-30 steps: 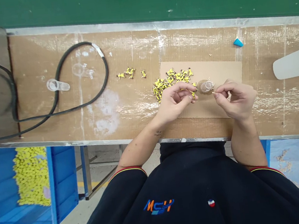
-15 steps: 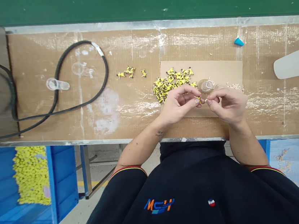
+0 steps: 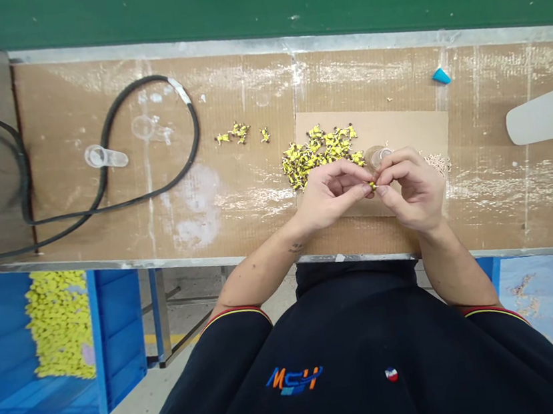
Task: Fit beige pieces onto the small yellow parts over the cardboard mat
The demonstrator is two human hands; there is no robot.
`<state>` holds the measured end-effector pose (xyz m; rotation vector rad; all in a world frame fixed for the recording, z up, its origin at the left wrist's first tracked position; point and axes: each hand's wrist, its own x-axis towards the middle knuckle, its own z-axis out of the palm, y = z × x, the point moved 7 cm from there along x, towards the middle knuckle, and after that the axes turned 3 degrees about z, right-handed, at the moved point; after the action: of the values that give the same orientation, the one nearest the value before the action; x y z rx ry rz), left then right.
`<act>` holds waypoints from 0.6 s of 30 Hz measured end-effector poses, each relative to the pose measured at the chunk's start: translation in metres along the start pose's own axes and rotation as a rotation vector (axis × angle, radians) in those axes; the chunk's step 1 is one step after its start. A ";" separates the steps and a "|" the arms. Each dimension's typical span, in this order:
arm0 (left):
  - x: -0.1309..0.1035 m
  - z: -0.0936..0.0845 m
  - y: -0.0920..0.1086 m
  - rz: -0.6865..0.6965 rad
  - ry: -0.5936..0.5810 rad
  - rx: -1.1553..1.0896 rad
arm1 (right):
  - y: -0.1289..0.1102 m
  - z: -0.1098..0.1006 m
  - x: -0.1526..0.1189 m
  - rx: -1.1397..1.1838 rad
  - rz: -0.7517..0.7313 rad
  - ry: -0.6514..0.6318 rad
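Note:
My left hand (image 3: 330, 192) pinches a small yellow figure (image 3: 373, 186) between thumb and fingertips. From the other side my right hand (image 3: 413, 190) is closed in a pinch at the figure, on a tiny pale piece that is mostly hidden by the fingers. Just beyond the fingertips stands a small clear container (image 3: 376, 156), partly covered by my right hand. A heap of yellow-and-black figures (image 3: 317, 151) lies past my left hand. Many tiny pale pieces (image 3: 437, 164) are scattered beside my right hand on a cardboard sheet (image 3: 398, 126).
Several loose yellow figures (image 3: 239, 131) lie left of the heap. A black cable (image 3: 109, 120) loops across the left of the table, over a clear plastic piece (image 3: 106, 156). A blue cap (image 3: 440, 76) lies at the back right. A blue crate (image 3: 118, 334) with yellow pieces stands below left.
My right hand has moved left, bringing the pale piece up to the yellow figure. My left hand has hardly moved. Another person's foot has come into view at the lower left.

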<state>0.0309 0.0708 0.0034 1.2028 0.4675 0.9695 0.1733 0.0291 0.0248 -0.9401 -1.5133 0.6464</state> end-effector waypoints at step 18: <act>-0.002 0.002 0.014 0.160 0.028 0.244 | 0.004 0.001 0.000 0.014 0.044 -0.006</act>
<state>0.0260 0.0687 0.0171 1.4649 0.5289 1.0898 0.1732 0.0312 0.0218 -0.9645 -1.4948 0.6910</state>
